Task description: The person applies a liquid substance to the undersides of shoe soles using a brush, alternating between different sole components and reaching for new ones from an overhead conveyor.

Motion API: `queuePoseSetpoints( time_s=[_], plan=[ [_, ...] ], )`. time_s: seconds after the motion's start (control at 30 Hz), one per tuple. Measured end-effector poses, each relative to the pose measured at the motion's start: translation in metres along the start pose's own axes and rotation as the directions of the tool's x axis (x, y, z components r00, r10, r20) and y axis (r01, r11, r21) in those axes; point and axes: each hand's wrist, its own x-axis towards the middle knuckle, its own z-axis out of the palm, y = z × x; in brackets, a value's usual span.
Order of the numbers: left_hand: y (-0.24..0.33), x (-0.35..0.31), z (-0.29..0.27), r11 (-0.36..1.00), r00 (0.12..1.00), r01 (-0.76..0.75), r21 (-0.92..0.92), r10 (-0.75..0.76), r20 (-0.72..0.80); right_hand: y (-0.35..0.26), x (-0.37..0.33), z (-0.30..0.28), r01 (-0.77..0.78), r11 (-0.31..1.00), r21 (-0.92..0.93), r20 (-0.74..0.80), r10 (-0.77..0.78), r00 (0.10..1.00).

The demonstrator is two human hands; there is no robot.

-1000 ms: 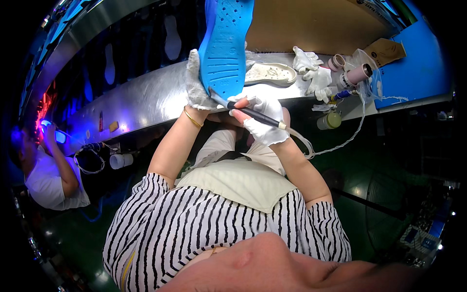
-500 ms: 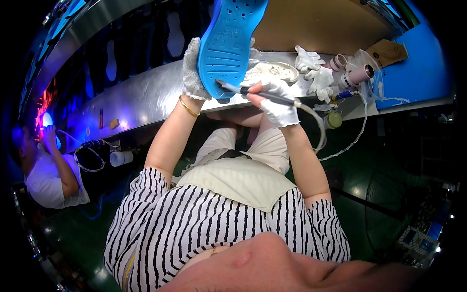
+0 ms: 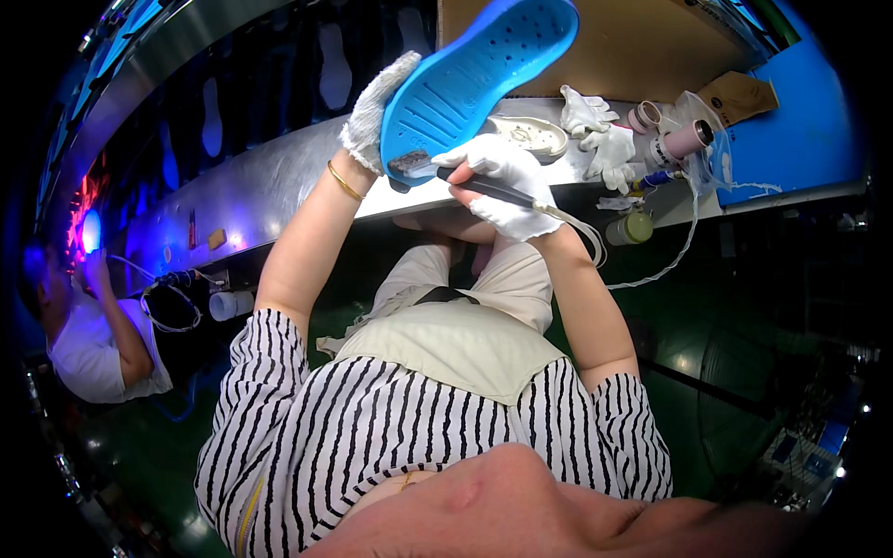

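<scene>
A bright blue shoe sole (image 3: 470,88) with grooves and small holes is held up at a slant, its toe to the upper right. My left hand (image 3: 377,116), in a white knit glove, is closed around its left edge near the heel. My right hand (image 3: 512,181), in a white glove with bare fingertips, grips a brush (image 3: 491,189) by its black handle, from which a pale tube runs. The dark bristles lie on the inner face of the heel, where the surface looks wet. Behind my right hand, a cream sole (image 3: 532,137) rests on the metal ledge.
White gloves (image 3: 609,149) and a pink bottle (image 3: 686,139) sit on the metal ledge (image 3: 279,181) to the right. Cardboard (image 3: 595,46) stands behind. A greenish jar (image 3: 633,227) is below the edge. At far left a co-worker (image 3: 102,349) sits.
The blue sole has tilted, its toe swinging right, and more of its inner face shows. The brush has shifted slightly left, and its bristles now lie spread against the heel.
</scene>
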Motion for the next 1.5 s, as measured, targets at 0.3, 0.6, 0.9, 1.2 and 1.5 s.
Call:
queuePoseSetpoints(
  time_s=[0.3,0.6,0.9,1.2,1.5],
  plan=[
    [0.007,-0.003,0.027,0.898,0.935,0.353,0.262,-0.348,-0.067,-0.003,0.008,-0.028,-0.426,0.897,0.119,0.233,0.391,0.890],
    [0.007,0.004,0.022,0.860,0.926,0.376,0.344,-0.366,-0.095,-0.002,0.004,-0.047,-0.359,0.927,-0.110,0.222,0.375,0.900],
    [-0.025,-0.002,0.006,0.940,0.963,0.141,-0.310,-0.058,0.263,-0.002,-0.019,0.012,-0.154,0.980,0.127,-0.234,0.181,0.955],
    [-0.046,-0.019,0.023,0.941,0.990,0.022,-0.337,0.026,0.137,0.000,-0.007,0.003,-0.147,0.989,0.026,-0.385,0.145,0.911],
    [-0.059,-0.019,0.001,0.952,0.989,-0.056,-0.301,0.095,0.117,-0.013,-0.003,0.004,-0.187,0.978,0.096,-0.244,0.205,0.948]
  ],
)
